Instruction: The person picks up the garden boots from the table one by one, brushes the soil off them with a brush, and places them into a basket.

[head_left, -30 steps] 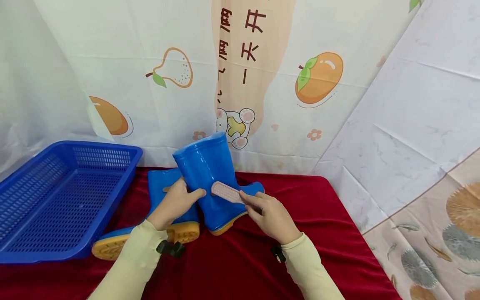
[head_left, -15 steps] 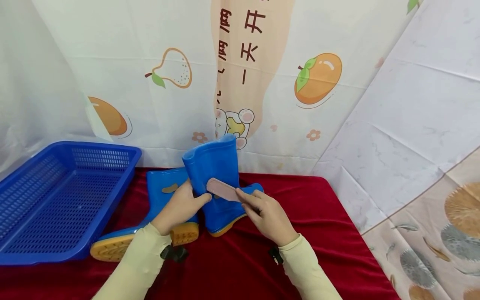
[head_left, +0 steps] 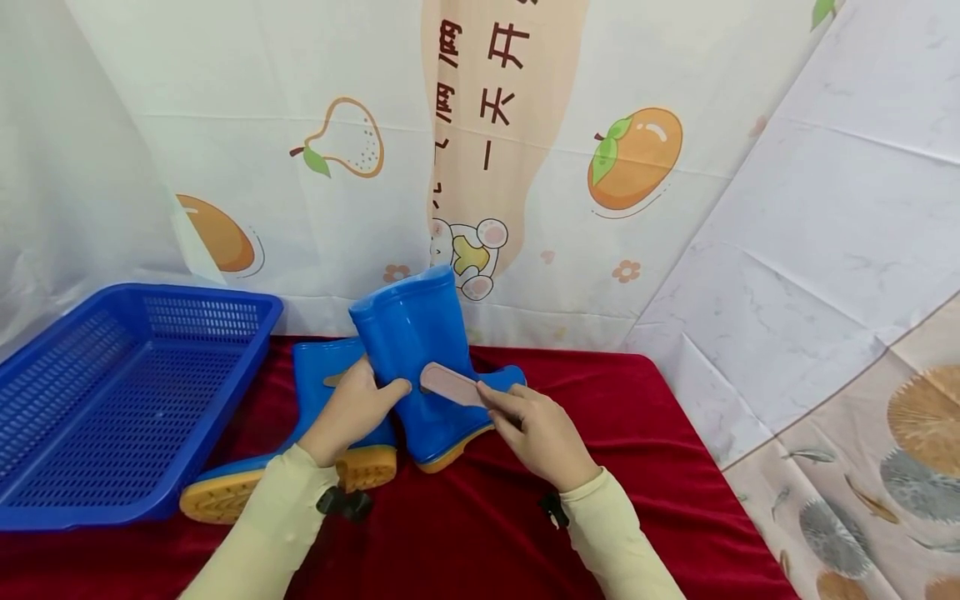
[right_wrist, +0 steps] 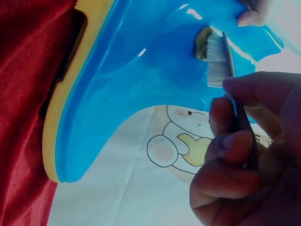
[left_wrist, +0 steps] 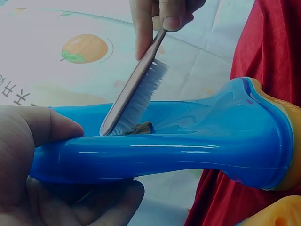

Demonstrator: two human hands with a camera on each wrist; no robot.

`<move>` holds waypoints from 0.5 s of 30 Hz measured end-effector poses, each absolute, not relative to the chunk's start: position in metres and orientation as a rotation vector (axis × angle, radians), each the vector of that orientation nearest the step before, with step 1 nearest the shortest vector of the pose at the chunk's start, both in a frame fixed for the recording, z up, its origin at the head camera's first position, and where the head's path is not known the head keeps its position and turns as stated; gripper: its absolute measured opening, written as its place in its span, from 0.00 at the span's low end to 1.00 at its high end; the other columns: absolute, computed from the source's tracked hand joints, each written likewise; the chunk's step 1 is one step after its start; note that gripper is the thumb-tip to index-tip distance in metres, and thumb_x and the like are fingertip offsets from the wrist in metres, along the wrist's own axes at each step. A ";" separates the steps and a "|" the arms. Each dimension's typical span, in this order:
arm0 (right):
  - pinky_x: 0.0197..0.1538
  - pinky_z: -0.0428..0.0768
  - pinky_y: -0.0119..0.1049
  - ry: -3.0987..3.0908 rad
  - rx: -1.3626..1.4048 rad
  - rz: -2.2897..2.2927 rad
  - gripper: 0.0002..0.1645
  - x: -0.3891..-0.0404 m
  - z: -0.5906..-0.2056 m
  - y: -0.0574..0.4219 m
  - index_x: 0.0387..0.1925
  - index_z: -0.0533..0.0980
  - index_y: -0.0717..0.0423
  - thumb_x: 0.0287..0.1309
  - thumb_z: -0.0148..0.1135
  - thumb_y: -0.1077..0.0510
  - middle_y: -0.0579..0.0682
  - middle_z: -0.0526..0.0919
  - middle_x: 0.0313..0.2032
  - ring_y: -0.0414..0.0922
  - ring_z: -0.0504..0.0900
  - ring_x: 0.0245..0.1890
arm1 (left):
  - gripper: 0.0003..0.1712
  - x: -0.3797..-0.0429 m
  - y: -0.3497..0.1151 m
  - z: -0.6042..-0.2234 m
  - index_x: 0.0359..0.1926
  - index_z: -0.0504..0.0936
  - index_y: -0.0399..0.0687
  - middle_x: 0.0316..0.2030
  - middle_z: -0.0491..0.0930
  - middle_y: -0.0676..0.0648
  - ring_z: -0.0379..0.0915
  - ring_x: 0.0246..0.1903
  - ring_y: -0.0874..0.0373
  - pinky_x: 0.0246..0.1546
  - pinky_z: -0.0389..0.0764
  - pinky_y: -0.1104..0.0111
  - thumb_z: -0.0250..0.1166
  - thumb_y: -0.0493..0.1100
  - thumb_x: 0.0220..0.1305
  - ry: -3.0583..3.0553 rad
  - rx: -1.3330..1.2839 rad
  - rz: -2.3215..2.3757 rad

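A blue rain boot (head_left: pixel 416 333) with a yellow sole leans on the table, toe to the right. My left hand (head_left: pixel 358 412) grips its shaft, thumb on the near side and fingers behind. In my right hand (head_left: pixel 543 429) is a pinkish-brown scrub brush (head_left: pixel 450 386), held by its handle. Its white bristles (right_wrist: pixel 217 61) face the boot, right at a brown smear (right_wrist: pixel 202 43) on the shaft. The left wrist view shows the bristle tips beside that smear (left_wrist: pixel 143 128). Behind my left arm lies a second blue boot (head_left: pixel 311 371), with a brown patch partly hidden by the hand.
At the left stands a blue plastic basket (head_left: pixel 273 333) with perforated walls, close to the second boot's toe. Dark red cloth (head_left: pixel 600 400) covers the table. A white printed curtain (head_left: pixel 540 317) hangs along the back edge.
The held boot's top swung to the right, then came back left, and my left hand went with it. The brush shifted slightly left across the shaft and back.
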State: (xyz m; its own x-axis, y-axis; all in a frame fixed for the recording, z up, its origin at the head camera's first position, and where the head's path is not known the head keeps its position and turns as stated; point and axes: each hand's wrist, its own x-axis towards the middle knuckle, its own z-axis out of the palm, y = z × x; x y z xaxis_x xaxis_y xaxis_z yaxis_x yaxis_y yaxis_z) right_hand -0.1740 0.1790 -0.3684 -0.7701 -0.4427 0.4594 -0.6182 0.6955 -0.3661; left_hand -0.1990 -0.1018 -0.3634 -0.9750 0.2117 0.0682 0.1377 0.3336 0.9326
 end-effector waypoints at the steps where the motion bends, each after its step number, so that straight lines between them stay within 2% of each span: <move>1: 0.25 0.69 0.27 -2.572 0.830 0.735 0.26 -0.174 -0.368 0.180 0.64 0.81 0.47 0.65 0.70 0.62 0.36 0.72 0.25 0.34 0.64 0.24 | 0.41 -0.199 -0.102 -0.363 0.79 0.52 0.39 0.72 0.68 0.34 0.71 0.66 0.35 0.65 0.72 0.38 0.60 0.44 0.74 2.511 0.326 1.747; 10: 0.25 0.68 0.28 -2.575 0.823 0.725 0.26 -0.173 -0.363 0.183 0.63 0.81 0.47 0.65 0.69 0.62 0.36 0.73 0.26 0.34 0.65 0.23 | 0.40 -0.198 -0.103 -0.360 0.78 0.53 0.37 0.71 0.68 0.32 0.70 0.66 0.33 0.64 0.71 0.36 0.58 0.45 0.74 2.548 0.230 1.703; 15: 0.24 0.67 0.27 -2.533 0.828 0.725 0.26 -0.174 -0.365 0.183 0.64 0.80 0.48 0.65 0.70 0.62 0.37 0.72 0.25 0.33 0.64 0.23 | 0.41 -0.198 -0.102 -0.359 0.79 0.51 0.37 0.72 0.67 0.32 0.70 0.66 0.33 0.64 0.71 0.35 0.58 0.44 0.73 2.568 0.270 1.685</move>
State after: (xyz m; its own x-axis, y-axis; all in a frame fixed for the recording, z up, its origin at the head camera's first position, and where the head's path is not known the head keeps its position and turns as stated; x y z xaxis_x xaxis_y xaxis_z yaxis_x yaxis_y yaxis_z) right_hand -0.1739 0.1828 -0.3651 -0.7552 -0.4332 0.4919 -0.6279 0.6937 -0.3530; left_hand -0.1984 -0.1017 -0.3590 -0.9830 0.1777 0.0468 0.1137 0.3878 0.9147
